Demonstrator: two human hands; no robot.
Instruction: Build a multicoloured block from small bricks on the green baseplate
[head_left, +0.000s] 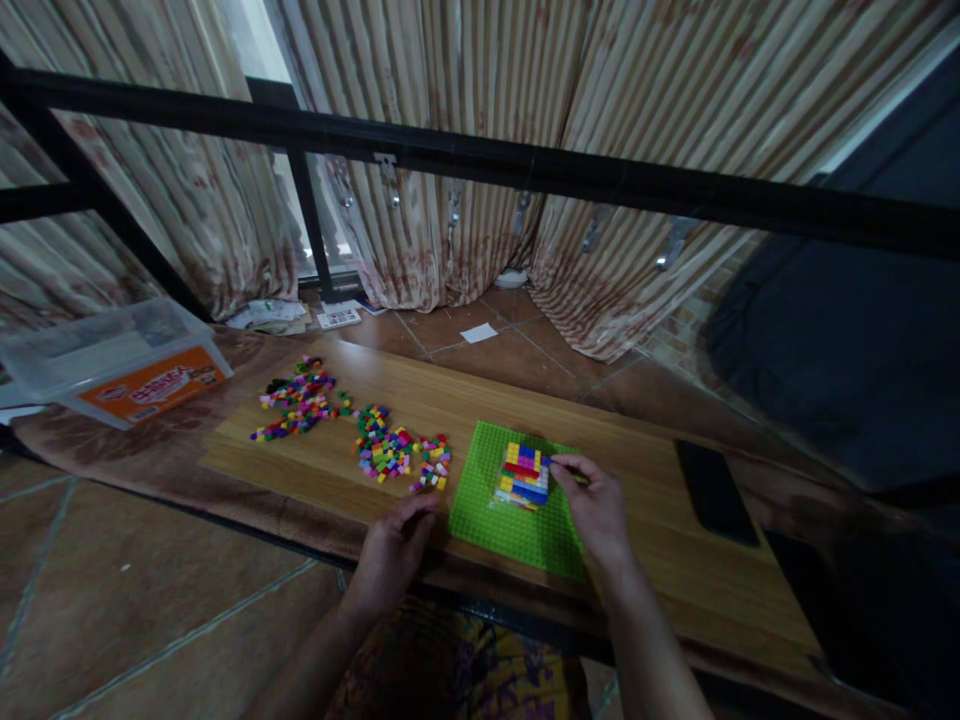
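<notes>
A small block build of toy bricks (525,472), in yellow, blue, red, white and purple, stands on a green baseplate (480,530). My right hand (600,505) is at the build's right side, thumb and index finger pinched close to its upper right edge. Whatever lies between those fingertips is too small to make out. Just left of the baseplate's front corner is my left hand (397,550), its fingers curled together below the nearest loose bricks (386,450). I cannot see clearly what, if anything, it holds.
More loose bricks (300,395) lie farther left on the wooden board (450,385). A clear plastic box (142,350) with an orange label stands at the far left. A dark phone-like slab (716,490) lies to the right. A black rail (465,150) crosses in front of striped curtains (495,80).
</notes>
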